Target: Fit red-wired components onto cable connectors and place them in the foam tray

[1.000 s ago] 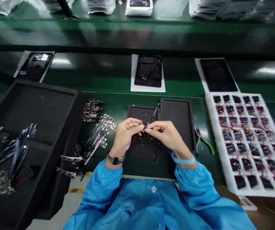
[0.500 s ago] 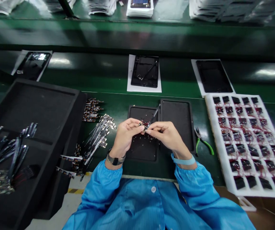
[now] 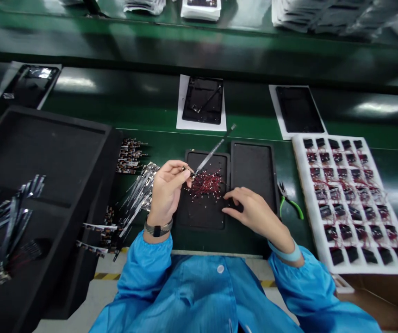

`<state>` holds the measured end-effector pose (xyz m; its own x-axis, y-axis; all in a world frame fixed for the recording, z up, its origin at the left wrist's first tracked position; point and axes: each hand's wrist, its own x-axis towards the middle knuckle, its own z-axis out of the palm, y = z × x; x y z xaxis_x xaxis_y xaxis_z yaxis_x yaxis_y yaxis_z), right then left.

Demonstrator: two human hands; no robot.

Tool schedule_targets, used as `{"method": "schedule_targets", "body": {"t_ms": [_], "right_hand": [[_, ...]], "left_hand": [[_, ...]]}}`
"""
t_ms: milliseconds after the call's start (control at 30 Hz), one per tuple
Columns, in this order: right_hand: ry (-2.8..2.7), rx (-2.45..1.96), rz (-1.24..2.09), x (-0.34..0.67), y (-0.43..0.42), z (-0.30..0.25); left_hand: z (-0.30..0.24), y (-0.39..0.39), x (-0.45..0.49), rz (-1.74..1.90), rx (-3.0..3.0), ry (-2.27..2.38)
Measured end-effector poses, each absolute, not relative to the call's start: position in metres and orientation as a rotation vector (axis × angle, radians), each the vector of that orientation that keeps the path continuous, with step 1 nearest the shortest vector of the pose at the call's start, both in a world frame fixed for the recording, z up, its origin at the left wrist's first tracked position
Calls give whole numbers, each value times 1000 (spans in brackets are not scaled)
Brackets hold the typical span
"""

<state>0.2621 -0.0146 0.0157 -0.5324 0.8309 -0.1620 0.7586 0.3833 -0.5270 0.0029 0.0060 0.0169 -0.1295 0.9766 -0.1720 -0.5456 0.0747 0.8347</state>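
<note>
Between thumb and fingers, my left hand [image 3: 169, 187] pinches a small circuit board with a long flat ribbon cable [image 3: 213, 152] sticking up and to the right. Below it lies a black tray [image 3: 199, 219] with a tangle of red-wired parts [image 3: 208, 184] in it. My right hand [image 3: 249, 208] is over the right edge of that tray, thumb and fingers apart, with nothing seen in it. Left of my left hand is a pile of similar boards with ribbon cables [image 3: 138, 189].
A second black tray [image 3: 254, 162] adjoins the first. Green-handled pliers [image 3: 291, 203] lie beside a white foam tray [image 3: 298, 185] of black wired parts. Large black trays [image 3: 53, 143] stand at left. Dark tablet-like housings [image 3: 202, 101] rest on paper along the back.
My right hand has let go of the board and moved right and down, opening. My left hand has shifted left with the board, uncovering the red-wired parts.
</note>
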Motion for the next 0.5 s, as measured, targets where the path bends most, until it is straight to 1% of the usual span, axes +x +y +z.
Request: {"method": "schedule_targets", "body": {"t_ms": [133,333,500], "right_hand": [[-2520,-1531,825,254,-24,10],[-2253,-1494,1052,260,-17,18],[-2163,-1528,897,262,-12,24]], "left_hand": [[15,6,4,1443,619,960],[16,6,5,1457,642,1004],[14,4,5,1463,669,1019]]}}
